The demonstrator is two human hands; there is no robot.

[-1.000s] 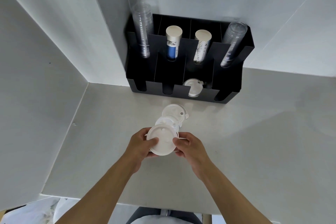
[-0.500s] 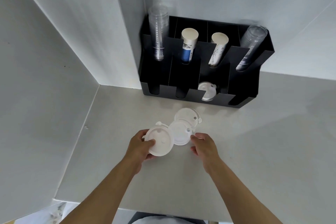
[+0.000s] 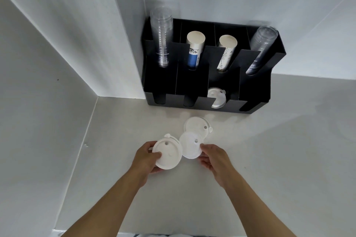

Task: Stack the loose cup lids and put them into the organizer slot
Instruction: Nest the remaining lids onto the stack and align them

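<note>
My left hand (image 3: 145, 159) grips a white cup lid (image 3: 168, 155) by its left rim, held just above the counter. A second white lid (image 3: 190, 147) lies on the counter to its right, partly under the held lid's edge. My right hand (image 3: 212, 157) has its fingertips at that second lid's right rim, fingers apart. A third white lid (image 3: 196, 126) lies farther back, overlapped by the second. The black organizer (image 3: 256, 90) stands against the wall, with white lids (image 3: 216, 98) in its third front slot.
The organizer's back slots hold two stacks of clear cups (image 3: 161, 32) (image 3: 260, 48) and two stacks of paper cups (image 3: 194, 48) (image 3: 227, 52). A white wall (image 3: 48, 102) closes the counter (image 3: 269, 159) on the left.
My hands have parted: the left carried the lid it holds to the left, and the right let go of it and moved to the second lid's rim.
</note>
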